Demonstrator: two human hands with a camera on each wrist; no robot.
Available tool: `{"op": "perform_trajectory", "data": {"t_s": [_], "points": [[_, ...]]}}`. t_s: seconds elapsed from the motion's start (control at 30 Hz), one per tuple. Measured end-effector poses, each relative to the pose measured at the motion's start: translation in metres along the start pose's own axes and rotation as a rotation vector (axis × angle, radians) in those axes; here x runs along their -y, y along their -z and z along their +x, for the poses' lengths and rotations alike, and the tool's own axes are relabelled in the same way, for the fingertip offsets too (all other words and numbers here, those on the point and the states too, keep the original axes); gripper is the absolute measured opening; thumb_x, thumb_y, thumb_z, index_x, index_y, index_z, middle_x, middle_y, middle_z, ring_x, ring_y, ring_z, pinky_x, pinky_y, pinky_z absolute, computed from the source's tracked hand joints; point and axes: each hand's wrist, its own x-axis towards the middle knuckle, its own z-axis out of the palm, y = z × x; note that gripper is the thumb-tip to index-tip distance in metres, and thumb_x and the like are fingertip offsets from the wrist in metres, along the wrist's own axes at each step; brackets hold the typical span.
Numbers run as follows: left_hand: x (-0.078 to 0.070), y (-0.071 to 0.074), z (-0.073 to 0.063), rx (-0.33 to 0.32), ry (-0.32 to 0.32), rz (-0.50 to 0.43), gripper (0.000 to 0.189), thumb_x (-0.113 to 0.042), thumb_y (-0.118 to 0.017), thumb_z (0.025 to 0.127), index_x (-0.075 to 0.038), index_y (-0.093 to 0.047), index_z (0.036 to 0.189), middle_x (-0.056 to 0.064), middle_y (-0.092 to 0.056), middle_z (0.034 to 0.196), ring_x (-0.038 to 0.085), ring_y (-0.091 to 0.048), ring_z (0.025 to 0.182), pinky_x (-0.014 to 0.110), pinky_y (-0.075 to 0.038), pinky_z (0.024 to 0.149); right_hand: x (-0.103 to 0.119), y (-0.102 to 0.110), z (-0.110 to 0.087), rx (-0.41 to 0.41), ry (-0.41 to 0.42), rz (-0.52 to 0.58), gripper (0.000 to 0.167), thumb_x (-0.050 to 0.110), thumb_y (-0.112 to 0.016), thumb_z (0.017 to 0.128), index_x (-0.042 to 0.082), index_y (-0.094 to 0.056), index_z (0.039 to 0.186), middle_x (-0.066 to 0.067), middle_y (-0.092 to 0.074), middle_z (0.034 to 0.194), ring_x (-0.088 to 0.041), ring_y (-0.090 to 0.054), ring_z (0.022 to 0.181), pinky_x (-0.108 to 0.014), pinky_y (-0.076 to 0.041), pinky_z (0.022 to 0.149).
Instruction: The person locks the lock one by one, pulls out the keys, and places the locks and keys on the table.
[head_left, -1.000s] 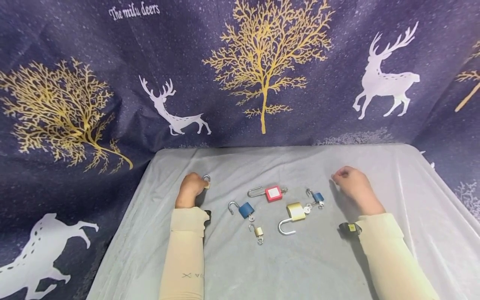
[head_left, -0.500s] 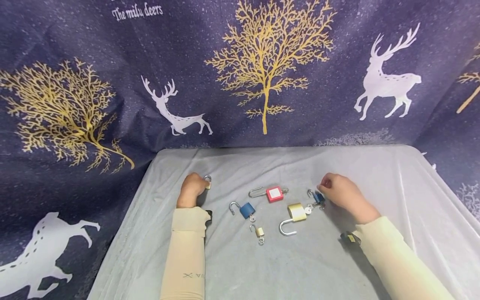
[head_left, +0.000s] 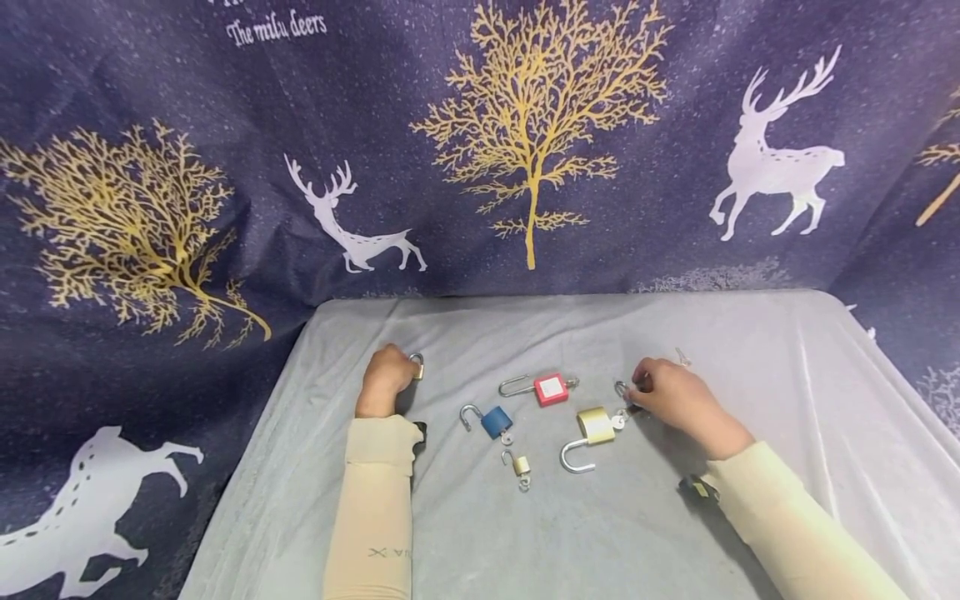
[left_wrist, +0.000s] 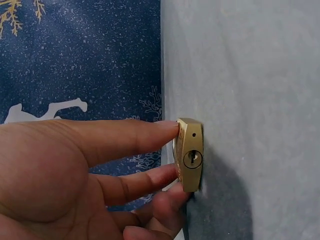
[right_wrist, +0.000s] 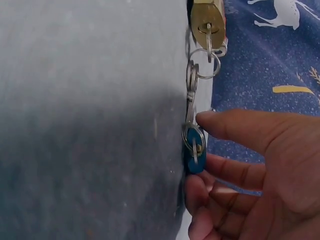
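Observation:
My left hand holds a small brass padlock between thumb and fingers at the table's far left. Its keyhole faces the left wrist camera with no key in it, and its shackle shows in the head view. On the right, my right hand has its thumb and fingers around a small blue padlock, which carries a key and ring. The hand hides most of its body in the head view; its shackle sticks out leftward. Close beside it lies a large brass padlock, its shackle open and its key in.
A red padlock with a long shackle lies mid-table. Nearer lie a blue padlock and a tiny brass padlock, both with shackles open. Loose keys lie behind my right hand. A patterned curtain hangs behind the grey-covered table.
My right hand has moved left and nearer onto the small blue padlock, closing its fingers around it. The loose keys behind it now show. My left hand stays put with the brass padlock.

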Motion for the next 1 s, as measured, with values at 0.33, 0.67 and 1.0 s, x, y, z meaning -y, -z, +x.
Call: {"op": "perform_trajectory", "data": {"t_s": [0.33,0.67,1.0], "points": [[-0.008,-0.003,-0.003,-0.036,-0.027,-0.084,0.032,-0.020,-0.046,0.091,0.003,-0.059,0.107,0.031,-0.058,0.116,0.045,-0.056,0.111,0.051,-0.048,0.096,-0.001,-0.007,0.001,-0.073,0.077,-0.067,0.013,0.023,-0.074,0.086,0.013,-0.069,0.093,-0.008,-0.065,0.087,-0.019,-0.057,0.073,-0.042,-0.051,0.064],[-0.021,0.002,-0.010,-0.039,-0.034,-0.071,0.036,-0.025,-0.043,0.101,0.004,-0.057,0.116,0.031,-0.054,0.123,0.045,-0.051,0.120,0.052,-0.044,0.104,0.003,-0.007,0.002,-0.128,0.099,-0.058,0.013,0.021,-0.073,0.088,0.011,-0.073,0.096,-0.007,-0.060,0.082,-0.017,-0.050,0.068,-0.035,-0.045,0.059],[-0.043,0.006,-0.022,-0.012,-0.060,-0.153,0.037,-0.032,-0.048,0.101,-0.002,-0.057,0.121,0.025,-0.057,0.125,0.040,-0.057,0.114,0.050,-0.045,0.102,0.019,-0.004,0.002,-0.210,0.135,-0.036,0.013,0.021,-0.070,0.089,0.012,-0.073,0.097,-0.007,-0.061,0.083,-0.018,-0.052,0.072,-0.041,-0.048,0.065]]}}
